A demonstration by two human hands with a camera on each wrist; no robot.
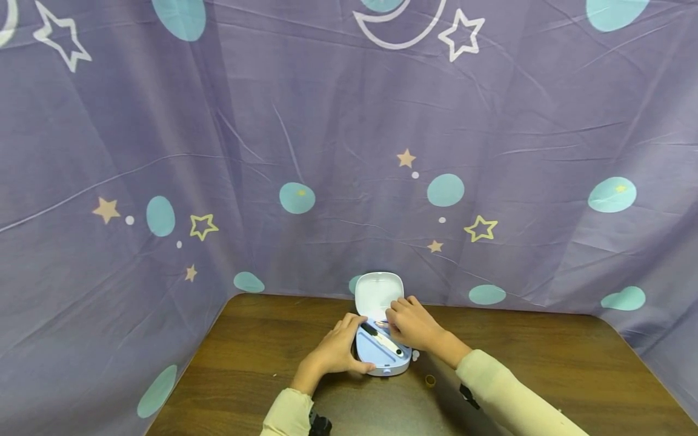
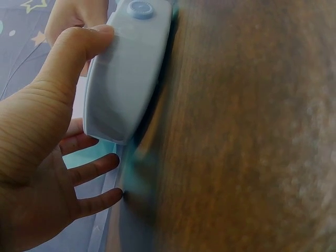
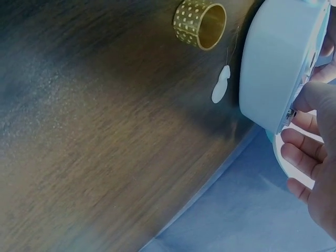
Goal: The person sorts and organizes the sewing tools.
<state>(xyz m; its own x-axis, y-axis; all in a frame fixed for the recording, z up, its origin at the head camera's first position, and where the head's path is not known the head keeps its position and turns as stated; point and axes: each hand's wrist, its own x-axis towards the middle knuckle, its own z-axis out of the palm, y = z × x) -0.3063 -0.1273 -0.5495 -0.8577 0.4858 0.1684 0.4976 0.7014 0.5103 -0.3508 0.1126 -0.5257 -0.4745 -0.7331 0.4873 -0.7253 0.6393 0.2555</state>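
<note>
A light blue sewing kit case [image 1: 373, 354] lies on the table with its white lid [image 1: 377, 292] raised at the back. My left hand [image 1: 338, 348] grips its left side, thumb on the front wall [image 2: 123, 79] and index finger on the rear rim. Slantwise in the case lies a slim black-and-white tool [image 1: 383, 340]. My right hand [image 1: 412, 325] reaches into the rear right part of the case with bent fingers. In the right wrist view a small metallic piece [image 3: 290, 116] shows at its fingertips; whether it is pinched is unclear.
To the right of the case, a gold dotted thimble [image 3: 187, 23] lies on its side. Near it is a white needle threader [image 3: 221, 86] with a thin wire. Behind the wooden table [image 1: 262, 351] hangs a purple curtain [image 1: 338, 121] with stars.
</note>
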